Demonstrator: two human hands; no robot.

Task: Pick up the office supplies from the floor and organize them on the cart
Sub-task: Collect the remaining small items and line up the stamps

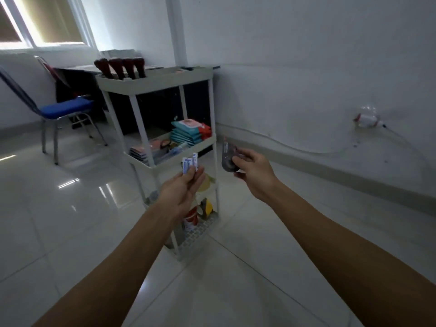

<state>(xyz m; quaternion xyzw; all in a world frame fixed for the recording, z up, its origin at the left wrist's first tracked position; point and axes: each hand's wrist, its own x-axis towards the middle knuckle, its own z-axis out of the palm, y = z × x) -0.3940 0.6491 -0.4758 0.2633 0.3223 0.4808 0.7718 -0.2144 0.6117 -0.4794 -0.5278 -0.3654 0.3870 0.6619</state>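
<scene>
A white multi-tier cart point(213, 140) stands on the tiled floor ahead of me. My left hand point(181, 187) is raised in front of its lower shelves, pinching a few small white and blue packets point(189, 164). To the right of the cart, my right hand point(253, 167) grips a grey correction tape dispenser point(227, 159) at middle-shelf height. On the top tray stand several dark red stamp handles point(119, 67). The middle shelf carries a stack of teal packets point(186, 134) and other flat items. Tape rolls point(206, 207) lie on the lower tiers, partly hidden by my left hand.
A blue-seated metal chair point(67, 109) stands to the left of the cart, with a dark desk point(77, 90) behind it. A white wall runs along the right, carrying a socket point(366, 120) and a cable. Glossy white floor tiles point(236, 279) spread around the cart.
</scene>
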